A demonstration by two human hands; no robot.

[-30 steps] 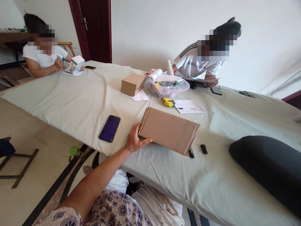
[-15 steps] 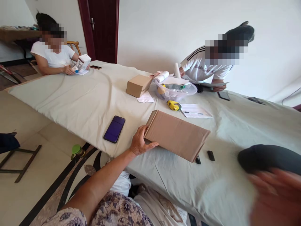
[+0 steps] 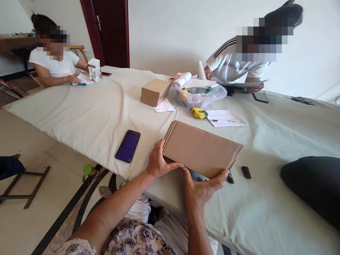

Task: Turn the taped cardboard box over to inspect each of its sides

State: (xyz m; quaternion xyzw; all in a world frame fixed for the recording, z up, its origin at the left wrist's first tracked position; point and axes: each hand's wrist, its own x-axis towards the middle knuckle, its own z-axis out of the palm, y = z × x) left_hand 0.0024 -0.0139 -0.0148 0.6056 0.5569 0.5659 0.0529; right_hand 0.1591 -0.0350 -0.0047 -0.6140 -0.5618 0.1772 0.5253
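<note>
A brown cardboard box (image 3: pixel 203 148) lies slanted on the cloth-covered table before me. My left hand (image 3: pixel 158 161) holds its left end, fingers around the edge and thumb along the near side. My right hand (image 3: pixel 200 187) grips the near right side, with its fingers at the right corner and on the near edge. Both thumbs almost meet in the middle of that edge. A bluish patch shows below the edge between my hands; I cannot make out what it is. Just left of the box rests a phone (image 3: pixel 128 146) with a purple screen.
Beyond the box are a yellow tape measure (image 3: pixel 198 113), paper with a pen (image 3: pixel 222 120), a smaller carton (image 3: pixel 155 92) and a plastic basket (image 3: pixel 196 101). Small black pieces (image 3: pixel 246 172) and a large dark rounded thing (image 3: pixel 313 187) lie right. Two people sit across the table.
My right hand has come in from the far right and taken hold of the box's near right side. My left hand keeps its grip. The view has shifted slightly.
</note>
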